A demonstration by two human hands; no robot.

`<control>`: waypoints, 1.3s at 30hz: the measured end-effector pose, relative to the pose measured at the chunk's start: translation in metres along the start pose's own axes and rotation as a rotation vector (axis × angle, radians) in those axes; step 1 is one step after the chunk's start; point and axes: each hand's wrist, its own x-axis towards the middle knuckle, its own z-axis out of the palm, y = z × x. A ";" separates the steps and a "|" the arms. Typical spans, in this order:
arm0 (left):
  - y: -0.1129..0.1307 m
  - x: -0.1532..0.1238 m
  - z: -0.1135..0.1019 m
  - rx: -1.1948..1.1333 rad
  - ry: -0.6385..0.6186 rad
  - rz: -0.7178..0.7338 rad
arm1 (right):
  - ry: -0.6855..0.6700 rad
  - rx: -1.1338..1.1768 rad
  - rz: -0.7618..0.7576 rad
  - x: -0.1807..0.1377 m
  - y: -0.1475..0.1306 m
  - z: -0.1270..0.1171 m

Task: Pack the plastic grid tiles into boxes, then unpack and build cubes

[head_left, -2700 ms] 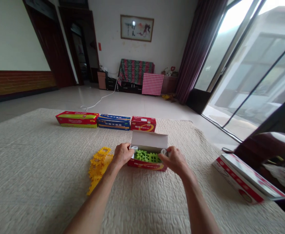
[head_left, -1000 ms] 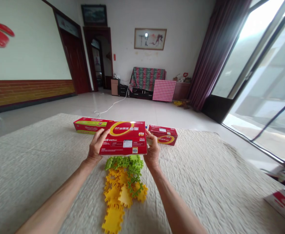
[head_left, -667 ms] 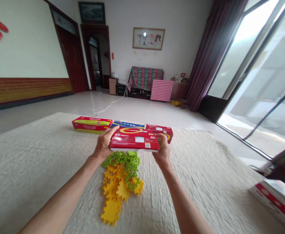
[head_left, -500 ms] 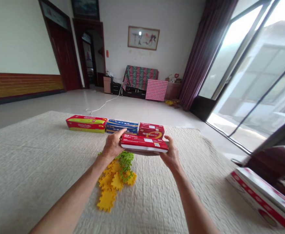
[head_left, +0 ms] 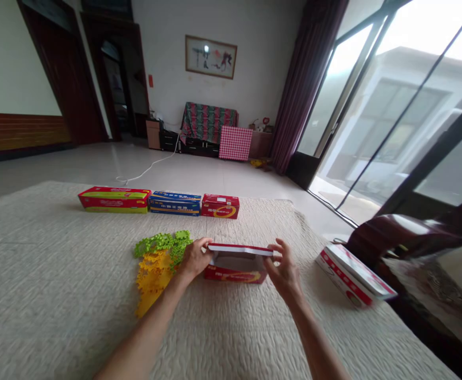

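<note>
A red carton [head_left: 234, 273] rests on the beige quilted cover [head_left: 49, 285], its lid partly raised over an opening that looks empty. My left hand [head_left: 193, 258] grips its left end with fingers curled. At the right end my right hand [head_left: 284, 269] holds the lid and corner. Left of the carton lies a heap of interlocking foam tiles: green ones [head_left: 160, 244] on the far side, yellow ones [head_left: 152, 274] nearer me.
Three closed boxes stand in a row farther back: a red-green one [head_left: 114, 199], a blue one [head_left: 174, 203], a small red one [head_left: 220, 206]. Another red-and-white box [head_left: 353, 274] leans at the right edge by a dark chair. Tiled floor and a glass door lie beyond.
The green tiles that filled the carton were tipped out onto the yellow ones. The carton was lifted, turned over, then brought down to the right of the heap, open side up.
</note>
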 end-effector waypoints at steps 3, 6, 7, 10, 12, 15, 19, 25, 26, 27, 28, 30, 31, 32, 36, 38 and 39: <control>-0.001 -0.001 0.002 -0.101 -0.031 -0.033 | -0.033 0.151 -0.031 -0.007 0.005 -0.001; -0.008 0.000 0.001 -0.266 -0.068 -0.104 | -0.011 0.242 -0.036 -0.011 0.009 -0.001; -0.012 0.000 0.000 -0.321 -0.089 -0.137 | -0.002 0.247 -0.035 -0.011 0.010 -0.001; -0.023 0.001 0.001 -0.402 -0.136 -0.204 | -0.013 0.227 -0.029 -0.012 0.013 0.001; -0.027 0.001 0.002 -0.406 -0.116 -0.230 | -0.022 0.211 -0.037 -0.012 0.015 0.002; -0.025 0.002 0.000 -0.458 -0.019 -0.330 | 0.013 0.185 -0.090 -0.011 0.016 0.004; -0.011 0.003 -0.005 -0.577 0.095 -0.347 | 0.108 0.113 -0.198 -0.010 0.017 0.005; -0.004 0.001 -0.004 -0.630 0.151 -0.221 | 0.122 0.102 -0.254 -0.011 0.018 0.007; -0.005 0.001 -0.003 -0.634 0.137 -0.200 | 0.119 0.123 -0.228 -0.010 0.019 0.007; -0.007 0.001 -0.002 -0.636 0.118 -0.181 | 0.116 0.146 -0.188 -0.010 0.020 0.007; -0.008 0.001 -0.002 -0.634 0.101 -0.166 | 0.115 0.168 -0.141 -0.009 0.020 0.006; -0.010 0.001 -0.002 -0.625 0.078 -0.151 | 0.122 0.196 -0.066 -0.007 0.021 0.005; -0.009 0.001 -0.003 -0.622 0.068 -0.154 | 0.124 0.200 -0.052 -0.006 0.020 0.004; -0.009 0.001 -0.004 -0.624 0.057 -0.162 | 0.121 0.200 -0.053 -0.005 0.019 0.003; -0.007 0.001 -0.006 -0.658 0.027 -0.216 | 0.055 0.180 -0.087 -0.003 0.017 -0.002; -0.008 0.001 -0.006 -0.668 0.023 -0.231 | 0.029 0.169 -0.080 -0.002 0.018 -0.003; -0.009 0.001 -0.005 -0.671 0.018 -0.234 | 0.023 0.168 -0.073 -0.002 0.019 -0.004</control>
